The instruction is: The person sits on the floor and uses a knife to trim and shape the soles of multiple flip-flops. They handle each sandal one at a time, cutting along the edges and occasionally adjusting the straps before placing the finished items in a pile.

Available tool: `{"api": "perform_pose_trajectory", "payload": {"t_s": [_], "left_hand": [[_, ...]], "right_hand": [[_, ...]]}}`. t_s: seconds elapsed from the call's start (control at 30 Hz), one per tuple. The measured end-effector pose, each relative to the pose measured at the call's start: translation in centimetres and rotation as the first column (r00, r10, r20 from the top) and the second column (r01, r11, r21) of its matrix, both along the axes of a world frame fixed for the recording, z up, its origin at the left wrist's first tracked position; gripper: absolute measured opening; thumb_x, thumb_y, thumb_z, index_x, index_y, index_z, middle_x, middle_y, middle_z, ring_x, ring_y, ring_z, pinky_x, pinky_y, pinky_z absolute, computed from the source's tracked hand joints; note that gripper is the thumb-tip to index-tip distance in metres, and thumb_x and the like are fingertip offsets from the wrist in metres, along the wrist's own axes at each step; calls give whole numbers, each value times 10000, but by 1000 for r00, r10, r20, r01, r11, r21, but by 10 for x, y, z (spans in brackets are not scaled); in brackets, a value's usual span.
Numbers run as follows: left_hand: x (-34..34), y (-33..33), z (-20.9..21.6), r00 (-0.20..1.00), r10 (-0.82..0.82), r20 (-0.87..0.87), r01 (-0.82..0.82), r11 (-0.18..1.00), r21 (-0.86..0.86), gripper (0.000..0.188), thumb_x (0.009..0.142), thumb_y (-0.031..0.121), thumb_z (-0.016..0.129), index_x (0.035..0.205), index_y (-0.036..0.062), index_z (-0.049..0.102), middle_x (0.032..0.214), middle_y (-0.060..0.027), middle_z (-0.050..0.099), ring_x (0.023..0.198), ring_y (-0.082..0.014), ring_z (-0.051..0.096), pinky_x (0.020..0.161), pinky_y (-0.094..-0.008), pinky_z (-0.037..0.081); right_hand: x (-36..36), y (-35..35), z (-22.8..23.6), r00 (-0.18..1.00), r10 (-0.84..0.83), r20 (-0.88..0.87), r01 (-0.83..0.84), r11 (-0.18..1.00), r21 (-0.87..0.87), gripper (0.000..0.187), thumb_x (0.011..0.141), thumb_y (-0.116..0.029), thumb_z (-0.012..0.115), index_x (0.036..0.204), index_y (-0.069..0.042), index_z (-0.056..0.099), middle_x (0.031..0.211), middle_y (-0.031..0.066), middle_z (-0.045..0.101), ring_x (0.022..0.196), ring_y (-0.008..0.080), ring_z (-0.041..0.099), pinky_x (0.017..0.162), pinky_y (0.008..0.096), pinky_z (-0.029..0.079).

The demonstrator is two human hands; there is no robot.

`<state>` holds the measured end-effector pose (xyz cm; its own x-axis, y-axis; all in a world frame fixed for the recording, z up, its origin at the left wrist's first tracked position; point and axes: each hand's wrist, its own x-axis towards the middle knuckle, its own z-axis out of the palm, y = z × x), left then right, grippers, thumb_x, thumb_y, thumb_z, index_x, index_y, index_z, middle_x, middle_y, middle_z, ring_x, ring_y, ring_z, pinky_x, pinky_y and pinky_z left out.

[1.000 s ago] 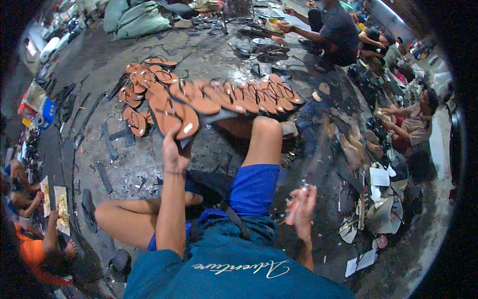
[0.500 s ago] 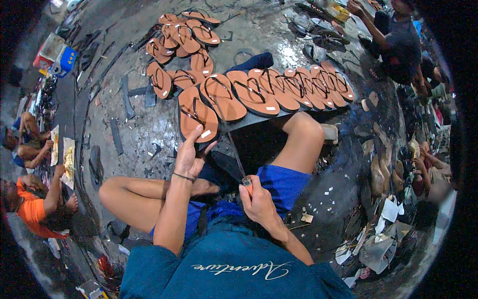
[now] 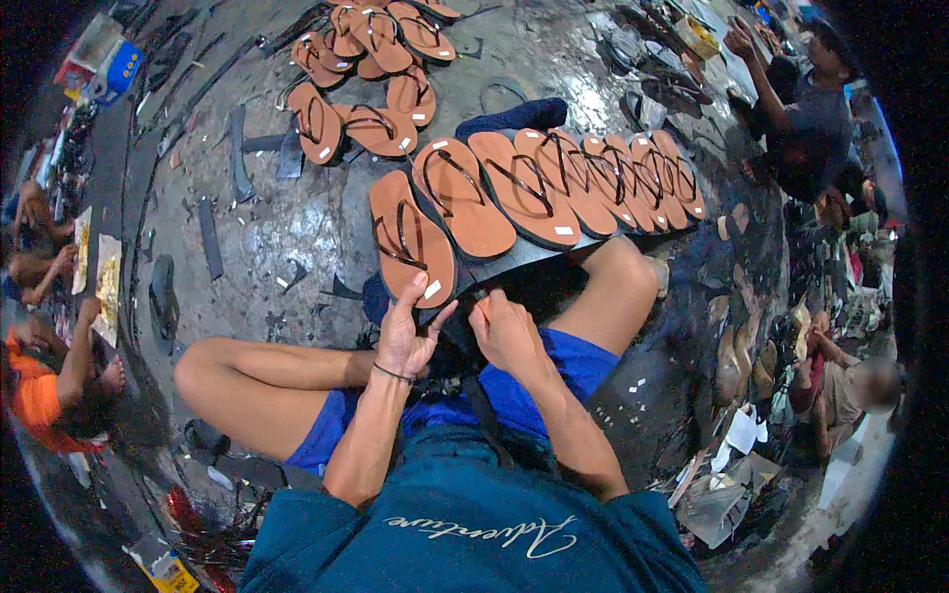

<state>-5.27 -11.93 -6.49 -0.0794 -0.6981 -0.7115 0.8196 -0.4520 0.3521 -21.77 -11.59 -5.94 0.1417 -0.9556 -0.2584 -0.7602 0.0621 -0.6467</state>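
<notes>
My left hand (image 3: 406, 331) grips the heel of the nearest flip-flop (image 3: 407, 232), thumb on the tan footbed beside a white label. This flip-flop has dark glossy straps and lies at the left end of a row. My right hand (image 3: 509, 336) is closed around the handle of a knife (image 3: 481, 295), just right of that heel. Its blade is mostly hidden now; the earlier view shows it long and thin. Several matching flip-flops (image 3: 465, 203) lie overlapping to the right on a dark slab (image 3: 529, 259) in front of my legs.
More tan flip-flops (image 3: 381, 128) lie piled on the floor farther off. Dark rubber offcuts (image 3: 211, 237) are scattered at left. Other people (image 3: 820, 109) sit at both sides. Scraps and sheets (image 3: 736, 435) litter the right. A blue box (image 3: 121, 64) stands far left.
My right hand has moved up and forward, bringing the knife to the heel of the held flip-flop. The left hand keeps its hold. The whole view has shifted slightly.
</notes>
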Motion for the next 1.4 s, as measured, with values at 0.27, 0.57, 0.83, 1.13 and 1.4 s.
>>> {"api": "perform_pose_trajectory", "payload": {"t_s": [0.27,0.57,0.83,1.13,1.4], "left_hand": [[6,7,-3,990,47,-134,-52,998,-33,303,915,192,637,1201,104,588,1110,19,626,970,-108,626,785,-304,608],[16,8,-11,960,89,-265,-117,989,-92,219,919,171,646,1118,84,617,1053,0,656,945,-127,654,807,-316,607],[12,7,3,977,105,-187,-122,989,-81,197,922,163,643,1102,86,627,1036,6,659,942,-118,649,801,-296,604],[10,9,8,990,85,-112,-95,992,-84,197,920,153,641,1100,74,625,1044,-7,659,961,-130,645,818,-303,601],[23,50,41,979,-81,187,81,997,7,316,908,182,651,1189,82,546,1080,-37,624,974,-183,616,841,-401,566]], "right_hand": [[-22,-47,-130,857,445,-258,-184,734,653,334,879,-272,597,708,12,562,606,159,602,535,314,614,487,409,473],[25,-104,-118,890,292,-350,-110,883,456,342,896,-310,581,751,-1,569,618,130,598,521,276,597,471,391,460],[45,-130,-107,951,82,-299,2,963,269,354,912,-345,567,789,-13,575,629,103,595,509,243,582,456,376,448],[59,-127,-104,985,-72,-155,97,982,160,371,929,-383,551,832,-27,583,642,74,590,494,206,564,440,359,435],[97,-123,-102,963,-195,187,167,974,156,389,945,-417,537,870,-39,589,653,47,587,482,172,549,426,343,423]]}}
